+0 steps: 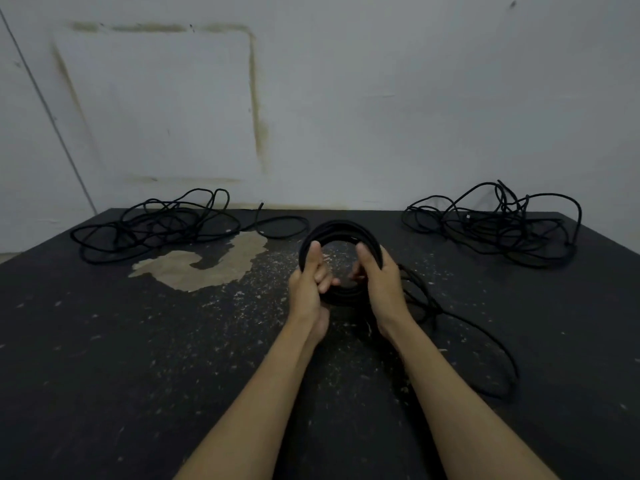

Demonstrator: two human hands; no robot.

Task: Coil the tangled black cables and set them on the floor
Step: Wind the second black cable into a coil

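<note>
A round coil of black cable (341, 228) is held upright above the dark floor in the middle of the view. My left hand (308, 282) grips its left side, thumb up along the ring. My right hand (379, 278) grips its right side, thumb inside the ring. A loose tail of the same cable (485, 336) trails from under my right hand and loops across the floor to the right. One tangled black cable (156, 225) lies at the far left by the wall. A second tangled black cable (498, 225) lies at the far right.
The dark floor (138, 358) is scuffed, with a bare pale patch (204, 266) left of the coil. A white wall (346, 98) closes off the far side right behind both tangles.
</note>
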